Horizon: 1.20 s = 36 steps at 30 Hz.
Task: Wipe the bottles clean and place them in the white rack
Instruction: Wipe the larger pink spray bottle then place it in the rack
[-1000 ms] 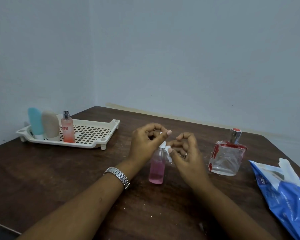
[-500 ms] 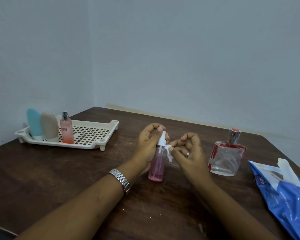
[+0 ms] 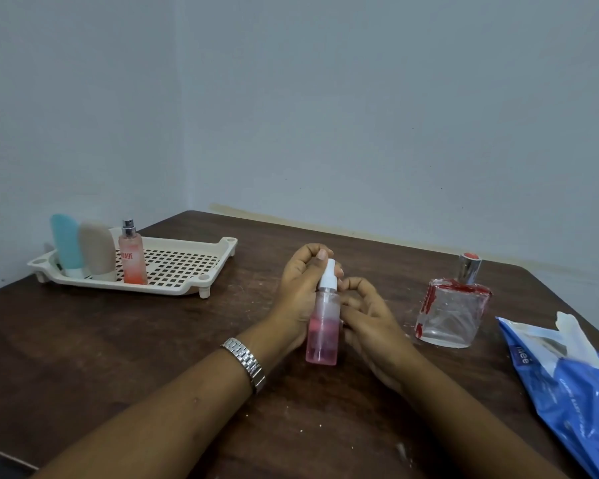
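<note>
Two hands meet at the middle of the surface (image 3: 118,357). The left hand (image 3: 298,299) curls its fingers (image 3: 306,257) round the top of a small spray bottle (image 3: 322,335), gripping it behind the white pump cap (image 3: 327,278). The right hand (image 3: 374,326) lies just right of the bottle with its fingers bent, and we cannot tell whether they hold anything.

The bottle stands upright, clear plastic with pink liquid in its lower half. We cannot tell whether its base touches the surface. A metal wristwatch (image 3: 244,363) sits on the left wrist.

To the right, well apart, stands a square glass bottle (image 3: 452,316) smeared with red. Nearer and further right lies a blue packet (image 3: 567,392) on which we read "mee".

Far left is the white rack (image 3: 187,288). At its left end a blue tube (image 3: 66,243), a beige tube (image 3: 97,250) and a pink-orange bottle (image 3: 132,261) stand side by side. The last carries red lettering ending in "AGE".
</note>
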Each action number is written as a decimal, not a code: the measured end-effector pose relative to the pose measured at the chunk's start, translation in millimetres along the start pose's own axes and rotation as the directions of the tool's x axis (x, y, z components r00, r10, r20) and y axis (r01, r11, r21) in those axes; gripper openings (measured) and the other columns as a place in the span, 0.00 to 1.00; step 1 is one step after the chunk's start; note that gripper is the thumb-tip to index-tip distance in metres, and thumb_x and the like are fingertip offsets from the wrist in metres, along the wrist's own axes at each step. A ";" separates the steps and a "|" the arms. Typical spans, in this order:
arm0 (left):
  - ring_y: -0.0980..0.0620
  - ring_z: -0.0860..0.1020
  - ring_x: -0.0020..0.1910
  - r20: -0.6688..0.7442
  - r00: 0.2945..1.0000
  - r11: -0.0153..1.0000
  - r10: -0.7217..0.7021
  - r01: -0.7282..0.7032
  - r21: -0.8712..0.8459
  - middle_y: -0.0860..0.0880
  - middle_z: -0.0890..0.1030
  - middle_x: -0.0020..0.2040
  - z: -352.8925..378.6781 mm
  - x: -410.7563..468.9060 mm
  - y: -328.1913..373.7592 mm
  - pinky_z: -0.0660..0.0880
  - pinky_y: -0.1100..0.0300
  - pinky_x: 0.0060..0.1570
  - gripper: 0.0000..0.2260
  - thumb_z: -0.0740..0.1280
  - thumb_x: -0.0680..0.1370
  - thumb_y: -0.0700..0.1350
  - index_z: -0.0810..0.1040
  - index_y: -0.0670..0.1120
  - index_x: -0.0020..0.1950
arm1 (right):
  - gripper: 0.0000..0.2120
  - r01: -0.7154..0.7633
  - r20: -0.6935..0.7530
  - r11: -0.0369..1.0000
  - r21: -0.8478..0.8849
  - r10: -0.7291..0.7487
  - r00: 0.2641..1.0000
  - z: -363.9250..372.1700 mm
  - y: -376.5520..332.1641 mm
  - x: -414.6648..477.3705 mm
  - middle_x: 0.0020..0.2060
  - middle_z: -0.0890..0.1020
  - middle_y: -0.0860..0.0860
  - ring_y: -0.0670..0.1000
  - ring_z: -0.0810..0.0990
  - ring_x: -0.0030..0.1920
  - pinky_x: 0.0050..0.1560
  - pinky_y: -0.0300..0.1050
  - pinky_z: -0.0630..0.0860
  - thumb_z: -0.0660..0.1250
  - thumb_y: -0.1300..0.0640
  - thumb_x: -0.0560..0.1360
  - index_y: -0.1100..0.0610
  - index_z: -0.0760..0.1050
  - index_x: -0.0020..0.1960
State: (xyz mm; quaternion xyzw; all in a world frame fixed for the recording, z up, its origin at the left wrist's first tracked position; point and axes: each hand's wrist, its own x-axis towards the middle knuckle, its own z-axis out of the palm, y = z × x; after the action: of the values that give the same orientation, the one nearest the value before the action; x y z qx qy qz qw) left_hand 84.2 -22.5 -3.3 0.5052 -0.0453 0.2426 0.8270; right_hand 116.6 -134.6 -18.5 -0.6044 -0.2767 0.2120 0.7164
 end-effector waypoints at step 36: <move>0.53 0.70 0.36 -0.686 0.724 0.987 0.070 -0.148 -0.056 0.45 0.68 0.44 -20.7 22.2 20.1 0.78 0.56 0.33 0.05 0.56 0.83 0.39 0.61 0.47 0.55 | 0.11 0.547 0.215 0.377 -0.748 -0.642 0.736 17.4 7.1 -14.4 0.39 0.78 0.40 0.42 0.76 0.44 0.40 0.43 0.77 0.73 0.63 0.69 0.49 0.75 0.42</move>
State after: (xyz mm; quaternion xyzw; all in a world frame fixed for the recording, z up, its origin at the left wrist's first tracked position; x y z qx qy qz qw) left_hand 91.2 10.6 10.2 0.3327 0.2186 0.4561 0.7959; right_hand 94.6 -129.6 -25.5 -0.7190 -0.4969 -0.2336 0.4261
